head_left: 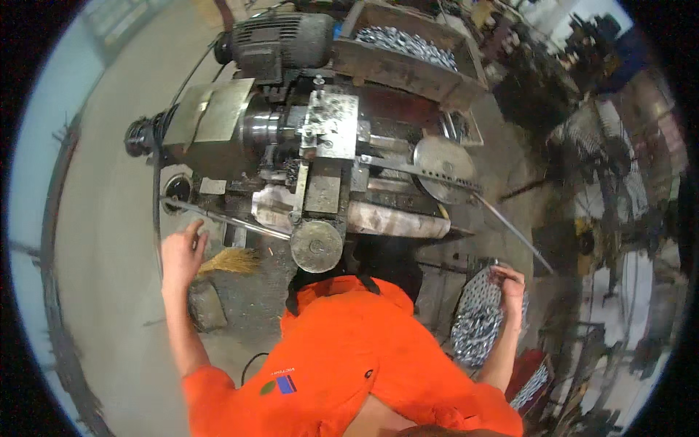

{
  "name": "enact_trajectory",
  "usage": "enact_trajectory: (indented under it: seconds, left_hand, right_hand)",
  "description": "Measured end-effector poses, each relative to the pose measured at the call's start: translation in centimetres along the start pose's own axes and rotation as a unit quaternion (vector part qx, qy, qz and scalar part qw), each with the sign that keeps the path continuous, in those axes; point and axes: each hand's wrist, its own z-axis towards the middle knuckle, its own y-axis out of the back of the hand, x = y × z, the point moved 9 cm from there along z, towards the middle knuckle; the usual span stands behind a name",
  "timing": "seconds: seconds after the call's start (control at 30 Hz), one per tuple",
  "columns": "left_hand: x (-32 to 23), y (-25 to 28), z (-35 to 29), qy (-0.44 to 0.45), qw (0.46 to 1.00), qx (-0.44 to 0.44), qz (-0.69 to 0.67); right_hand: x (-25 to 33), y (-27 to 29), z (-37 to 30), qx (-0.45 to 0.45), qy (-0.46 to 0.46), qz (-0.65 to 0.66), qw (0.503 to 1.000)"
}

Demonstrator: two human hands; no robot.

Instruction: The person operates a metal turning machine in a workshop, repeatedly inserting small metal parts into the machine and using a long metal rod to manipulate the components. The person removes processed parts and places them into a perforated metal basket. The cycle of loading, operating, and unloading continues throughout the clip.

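My left hand [182, 255] is raised beside the left end of a long metal lever [247, 226], apart from it. Its fingers are loosely bent and spread, with nothing visible in them. Over the right side of a perforated metal basket [477, 290] is my right hand [512, 286], its fingers drawn together. Something small and dark shows at the fingertips, too blurred to name. Shiny small metal parts [477, 336] fill the lower part of the basket. In front of me stands a small lathe with a chuck [258, 124], a tool block [335, 124] and a round handwheel [317, 246].
A motor [280, 40] sits behind the lathe, beside a wooden box [408, 73] of metal parts. A second lever [513, 231] juts out at right. A straw brush [230, 261] lies below the left lever. A red bin [530, 379] with parts stands at lower right.
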Motion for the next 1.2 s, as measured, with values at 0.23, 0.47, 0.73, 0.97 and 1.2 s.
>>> enact_trajectory:
  seconds: [0.23,0.47,0.73,0.97,1.2]
  left_hand:
    - [5.8,5.6,-3.3,0.09,0.993,-0.072,0.029]
    - [12.9,3.4,-10.7,0.214,0.976,-0.018,0.042]
    - [14.8,-4.0,-14.9,0.33,0.938,-0.036,-0.097]
    - [15.2,-4.2,-14.4,0.307,0.949,-0.075,-0.013]
    - [15.7,-4.7,-14.4,0.321,0.946,-0.057,0.002]
  right_hand:
    - [12.7,-27.8,9.6,0.296,0.328,-0.261,0.858]
    - [18.2,-51.9,8.9,0.37,0.487,-0.443,0.655]
    - [13.6,-56.7,12.4,0.373,0.434,-0.457,0.681]
    - [12.9,-56.4,13.6,0.382,0.394,-0.441,0.71]
    - [13.5,-56.3,13.2,0.395,0.421,-0.388,0.719]
